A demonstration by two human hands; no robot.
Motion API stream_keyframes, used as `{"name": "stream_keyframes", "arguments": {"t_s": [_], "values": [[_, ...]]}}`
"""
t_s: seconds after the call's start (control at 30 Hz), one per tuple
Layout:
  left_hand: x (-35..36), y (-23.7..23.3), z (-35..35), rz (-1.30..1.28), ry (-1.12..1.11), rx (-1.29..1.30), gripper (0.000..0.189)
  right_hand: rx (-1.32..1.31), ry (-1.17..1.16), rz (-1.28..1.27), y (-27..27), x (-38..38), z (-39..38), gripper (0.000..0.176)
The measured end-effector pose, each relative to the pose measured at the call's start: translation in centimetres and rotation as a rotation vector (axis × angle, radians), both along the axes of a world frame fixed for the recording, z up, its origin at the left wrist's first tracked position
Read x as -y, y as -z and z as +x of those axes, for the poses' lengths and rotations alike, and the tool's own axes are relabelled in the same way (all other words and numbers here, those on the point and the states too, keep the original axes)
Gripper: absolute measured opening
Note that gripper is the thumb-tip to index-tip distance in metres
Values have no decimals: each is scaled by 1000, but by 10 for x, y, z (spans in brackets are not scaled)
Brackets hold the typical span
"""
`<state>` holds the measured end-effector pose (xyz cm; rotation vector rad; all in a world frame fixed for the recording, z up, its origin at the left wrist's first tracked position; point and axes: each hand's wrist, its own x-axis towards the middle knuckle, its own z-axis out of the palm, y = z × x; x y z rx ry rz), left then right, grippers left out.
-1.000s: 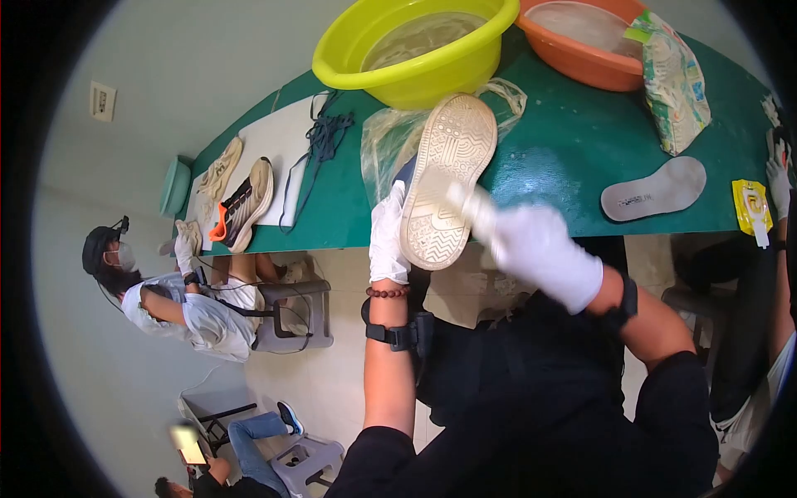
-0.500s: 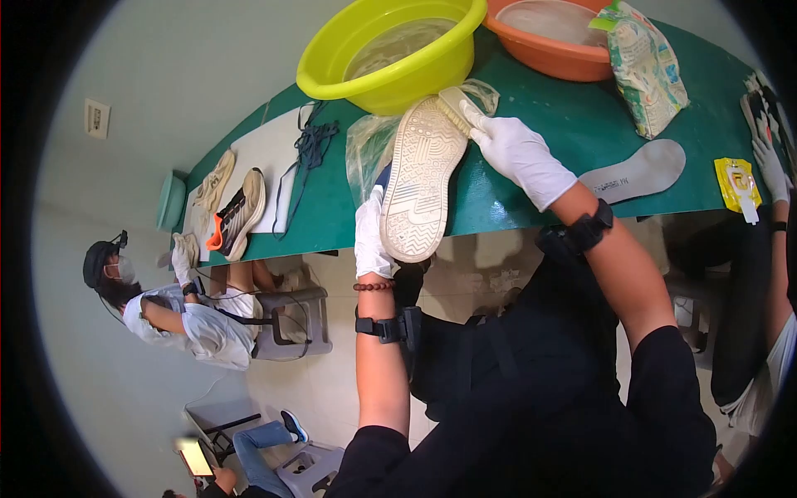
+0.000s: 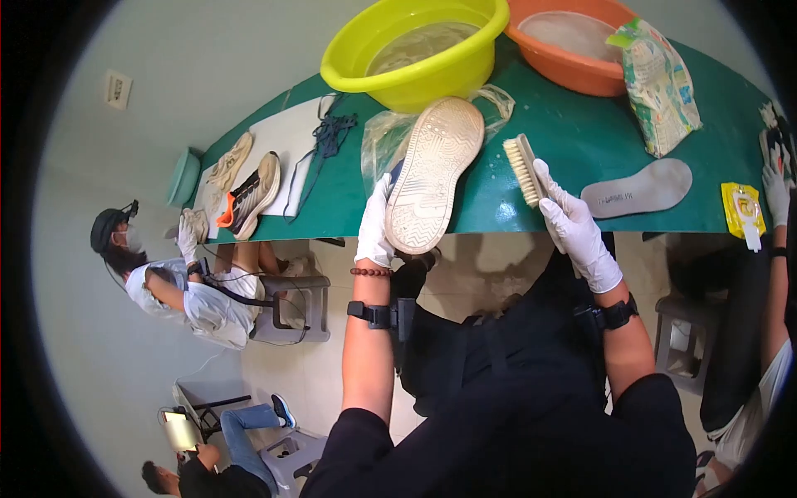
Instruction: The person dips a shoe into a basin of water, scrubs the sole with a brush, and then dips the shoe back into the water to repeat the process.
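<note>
My left hand (image 3: 378,222), in a white glove, grips a shoe (image 3: 435,174) from its left side. The pale patterned sole faces me, with the toe end toward the yellow-green basin; the upper is mostly hidden behind it. In my gloved right hand (image 3: 579,232) is a scrubbing brush (image 3: 523,170), held by its handle, with cream bristles pointing left toward the shoe. A gap of green table separates brush and sole. Under the shoe's far end lies a clear plastic bag (image 3: 384,139).
Behind the shoe stand a yellow-green basin (image 3: 349,81) and an orange basin (image 3: 564,76), both with cloudy water. To the right are a printed bag (image 3: 658,91), a grey insole (image 3: 639,191) and a yellow packet (image 3: 741,207). Laces (image 3: 332,133) and another shoe (image 3: 259,195) lie left. People sit on both sides.
My right hand has drawn the brush off the upper part of the sole, moving it right and toward me. My left hand still holds the shoe; the view has shifted slightly.
</note>
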<state>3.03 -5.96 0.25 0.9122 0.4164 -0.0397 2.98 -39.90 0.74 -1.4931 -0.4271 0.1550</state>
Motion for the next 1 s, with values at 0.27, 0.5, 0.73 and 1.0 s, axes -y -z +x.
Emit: {"name": "stream_keyframes", "arguments": {"t_s": [0.27, 0.5, 0.73, 1.0], "values": [[12, -69, -44, -103, 62, 45, 52, -2, -107, 54, 6, 10, 2, 52], [65, -188, -43, 778, 107, 428, 77, -78, -197, -69, -3, 24, 5, 54], [155, -289, 75, 1073, 266, 626, 61, 163, -129, -26, -1, 25, 6, 50], [266, -245, 289, 1857, 441, 785, 44, 172, -106, -37, 6, 22, 10, 53]]}}
